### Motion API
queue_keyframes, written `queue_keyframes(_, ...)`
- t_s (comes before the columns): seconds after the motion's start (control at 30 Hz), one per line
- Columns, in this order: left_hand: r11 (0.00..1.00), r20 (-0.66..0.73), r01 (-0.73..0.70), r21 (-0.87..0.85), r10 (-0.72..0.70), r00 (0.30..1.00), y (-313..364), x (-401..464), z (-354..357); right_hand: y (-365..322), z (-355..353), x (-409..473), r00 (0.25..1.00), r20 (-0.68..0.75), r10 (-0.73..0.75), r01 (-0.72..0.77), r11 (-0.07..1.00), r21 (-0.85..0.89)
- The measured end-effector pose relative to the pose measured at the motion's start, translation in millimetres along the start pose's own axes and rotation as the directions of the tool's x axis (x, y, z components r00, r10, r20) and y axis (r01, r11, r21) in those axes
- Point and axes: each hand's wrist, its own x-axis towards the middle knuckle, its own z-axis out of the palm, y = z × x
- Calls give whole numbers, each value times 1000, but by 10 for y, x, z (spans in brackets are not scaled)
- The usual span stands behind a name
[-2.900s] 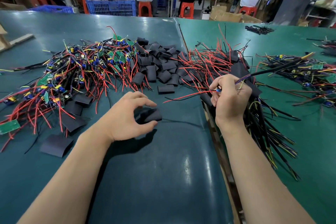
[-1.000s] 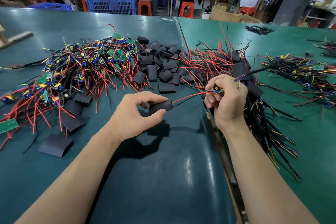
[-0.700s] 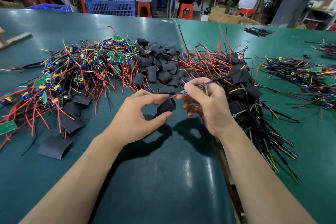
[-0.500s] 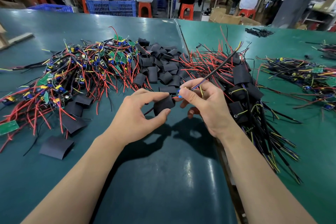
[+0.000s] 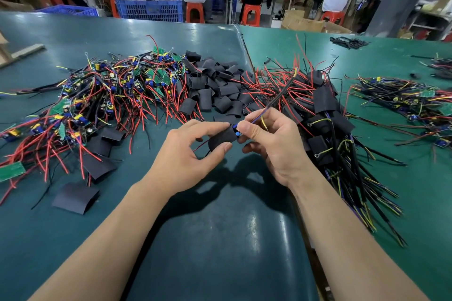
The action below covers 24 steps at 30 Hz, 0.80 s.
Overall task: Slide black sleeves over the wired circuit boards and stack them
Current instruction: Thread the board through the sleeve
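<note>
Table (image 5: pixel 220 239) carries everything; places below are given from the sleeve (image 5: pixel 221 140) held above its middle. Left of the sleeve, big heap of bare boards (image 5: pixel 117 88) with red wires. Right of it, stack of finished units (image 5: pixel 325 120), black wires fanning toward the near edge. Just behind it, pile of spare sleeves (image 5: pixel 215 88).

Step in hand, as I read it: feeding a board (image 5: pixel 236 129) into the sleeve's right mouth. To do it well, keep the mouth squeezed open rather than flat, line the board's long axis with the tube, push from the wire end, and let the red leads trail out the left side instead of bunching inside.

Left hand (image 5: pixel 186 156) pinches the sleeve between thumb and forefinger, narrow grip, other fingers loosely curled under. Right hand (image 5: pixel 271 144) pinches the board at the mouth with thumb and forefinger, tight, its dark wire bundle (image 5: pixel 278 95) rising up and away behind. Only a blue part of the board shows; how far it sits inside, cannot tell.
</note>
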Motion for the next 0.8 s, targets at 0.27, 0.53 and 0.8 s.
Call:
queue_keyframes(0.27,999,-36,-50,2,50,998,13,13,13,17,27,-14,999,8,-36,37,994,-107)
queue_keyframes(0.53,999,-106,-34,-1,33,994,-20,32,-16,-65,28,1,999,0,35,-35,999,19)
queue_keyframes(0.8,998,-81,-66,14,67,994,-10,27,-15,-40,50,-30,1000,-23,-7,7,999,-35)
